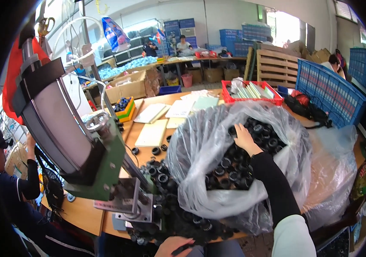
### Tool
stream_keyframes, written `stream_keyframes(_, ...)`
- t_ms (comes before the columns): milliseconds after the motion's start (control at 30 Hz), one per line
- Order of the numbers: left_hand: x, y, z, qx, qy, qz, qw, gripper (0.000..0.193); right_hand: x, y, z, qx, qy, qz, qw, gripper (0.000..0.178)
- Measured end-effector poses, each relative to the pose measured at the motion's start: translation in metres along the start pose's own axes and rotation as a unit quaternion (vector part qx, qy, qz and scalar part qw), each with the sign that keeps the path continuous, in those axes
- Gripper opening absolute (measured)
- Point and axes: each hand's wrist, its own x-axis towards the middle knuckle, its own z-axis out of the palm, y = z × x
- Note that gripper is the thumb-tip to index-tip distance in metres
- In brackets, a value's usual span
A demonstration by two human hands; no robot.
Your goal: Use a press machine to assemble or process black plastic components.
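The right hand reaches into a clear plastic bag on the desk, its fingers bent over one of the black caps heaped inside; whether it pinches one I cannot tell. The bag's mouth lies wide and slumped, probably so the arm can dip in unhindered. The left hand rests low by the lap, partly cut off, fingers curled near something dark; its grip cannot be told. Loose caps lie between the bag and the press, likely within easy reach of both. The press stands upright at the left, presumably leaving the right side free for the bulky bag.
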Motion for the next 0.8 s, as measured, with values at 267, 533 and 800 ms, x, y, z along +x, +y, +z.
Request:
stream_keyframes(267, 0.009, -0.01, -0.016, 0.03, 0.046, -0.031, 0.998, 0.028, 0.018, 0.022, 0.014, -0.075, -0.117, 0.1, 0.985, 0.071)
stream_keyframes(533, 0.231, -0.004, 0.041, 0.038, 0.037, 0.058, 0.997, 0.03, -0.062, 0.007, -0.089, 0.06, -0.032, -0.137, 0.988, 0.06)
stream_keyframes(800, 0.365, -0.16, 0.147, 0.519, 0.276, 0.086, 0.804, 0.068, -0.155, -0.024, -0.118, -0.041, -0.177, -0.275, 0.944, 0.066)
